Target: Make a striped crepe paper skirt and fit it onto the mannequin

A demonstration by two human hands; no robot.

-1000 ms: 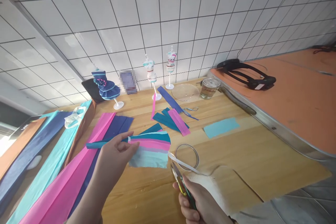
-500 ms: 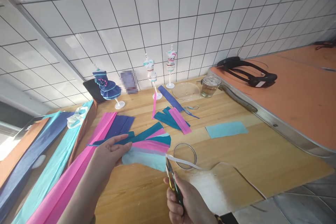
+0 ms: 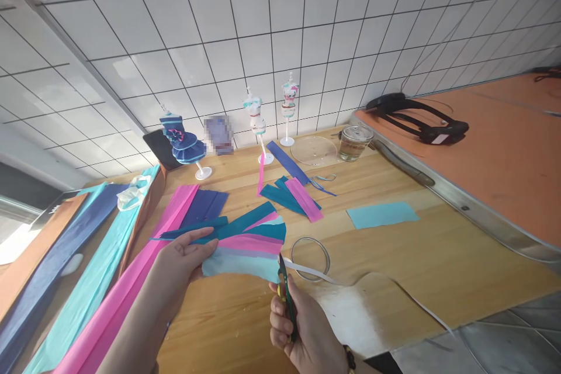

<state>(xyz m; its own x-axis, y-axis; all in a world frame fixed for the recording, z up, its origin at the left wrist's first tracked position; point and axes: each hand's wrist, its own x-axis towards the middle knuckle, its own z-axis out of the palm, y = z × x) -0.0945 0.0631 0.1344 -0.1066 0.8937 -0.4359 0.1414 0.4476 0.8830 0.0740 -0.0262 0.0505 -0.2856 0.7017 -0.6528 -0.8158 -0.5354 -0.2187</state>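
Note:
My left hand [image 3: 188, 251] pinches a fan of layered crepe paper strips [image 3: 252, 239] in teal, pink and pale blue, held above the wooden table. In my right hand [image 3: 302, 321] is a pair of thread snips [image 3: 287, 298], fingers wrapped around it. The blades point up and meet the lower right edge of the pale blue layer. Behind the snips, a metal ring [image 3: 310, 259] lies on the table with a white ribbon [image 3: 307, 270] running across it. Farther back lie loose teal strips [image 3: 284, 198] and a pink strip [image 3: 304, 200].
Small dress-form stands line the tiled wall, one wearing a blue paper dress [image 3: 184, 143]. A glass of liquid [image 3: 356, 142] stands at the back right beside a black headset [image 3: 421, 120]. A light blue paper piece [image 3: 383, 215] lies right; long pink paper [image 3: 131, 280] stretches left.
The snips have closed along the edge of the pale blue paper, and my right hand has shifted slightly left and up. The whole view has moved a little.

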